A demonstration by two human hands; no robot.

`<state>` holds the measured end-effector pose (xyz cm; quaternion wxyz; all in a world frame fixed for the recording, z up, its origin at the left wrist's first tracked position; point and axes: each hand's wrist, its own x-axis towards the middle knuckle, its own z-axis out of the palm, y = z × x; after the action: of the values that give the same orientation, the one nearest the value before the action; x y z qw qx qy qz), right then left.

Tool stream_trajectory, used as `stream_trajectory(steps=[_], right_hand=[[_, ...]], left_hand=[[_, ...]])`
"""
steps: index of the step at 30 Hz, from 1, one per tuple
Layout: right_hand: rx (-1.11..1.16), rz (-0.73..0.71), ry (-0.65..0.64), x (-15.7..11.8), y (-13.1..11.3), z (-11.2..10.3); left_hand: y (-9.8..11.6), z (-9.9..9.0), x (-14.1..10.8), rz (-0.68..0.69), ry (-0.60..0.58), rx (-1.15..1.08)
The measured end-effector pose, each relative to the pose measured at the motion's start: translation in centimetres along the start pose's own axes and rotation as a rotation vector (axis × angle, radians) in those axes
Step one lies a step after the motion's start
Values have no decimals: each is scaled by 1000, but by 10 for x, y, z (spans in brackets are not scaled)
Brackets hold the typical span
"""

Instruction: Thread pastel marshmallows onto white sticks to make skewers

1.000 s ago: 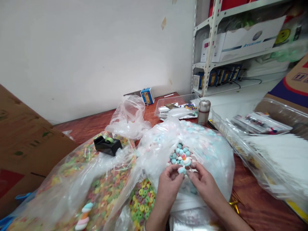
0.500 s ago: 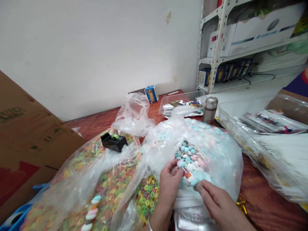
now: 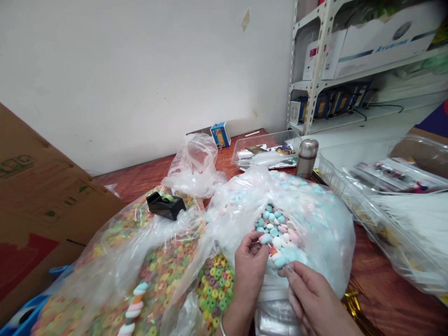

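Observation:
My left hand is closed in a pinch on a pastel blue-and-pink candy. Just below it, a short candy skewer with red-orange, white and blue pieces lies between my hands, a bit of thin stick showing. At its lower end my right hand is closed, thumb and finger pinched together; its fingers hide that tip. Behind both hands a clear plastic bag opens onto loose blue, pink and white candies. A strung row of similar candies rests on the bag at left.
A bag of ring-shaped candies spreads across the left, a black tape dispenser on top. Beyond stand a metal flask and a clear tray. A cardboard box flanks the left; a larger plastic tray lies right.
My right hand has shifted slightly left, its fingertips nearer the skewer's lower end. My left hand keeps its pinch with hardly any movement.

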<state>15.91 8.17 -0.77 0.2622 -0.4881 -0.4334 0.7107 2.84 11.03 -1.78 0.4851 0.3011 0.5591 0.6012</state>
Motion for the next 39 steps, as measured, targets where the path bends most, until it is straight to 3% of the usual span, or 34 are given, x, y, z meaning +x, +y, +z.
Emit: stream_trajectory(steps=[6,18,20,22,26,30,35,39], right_hand=[[-67,-63,40,5,-2,2],[-379,-406,182,24,6,-1],[-431,-458,217,26,11,0],[-472,-502,232,25,16,0],[-593,-564,159,19,18,1],[-769,-606,120,7,20,0],[-1028,-529,20,-6,43,-17],[-1108,-615,23,-7,51,-15]], left_hand=[[1,-3,-1,96,-19,49],[-10,-12,-9,215,-40,203],[-6,-13,-15,210,-80,140],[1,-10,-23,154,-100,-62],[18,3,-33,-3,-29,-500],[22,16,-34,-79,-46,-587],[12,23,-41,-127,82,-654],[6,22,-56,-134,129,-579]])
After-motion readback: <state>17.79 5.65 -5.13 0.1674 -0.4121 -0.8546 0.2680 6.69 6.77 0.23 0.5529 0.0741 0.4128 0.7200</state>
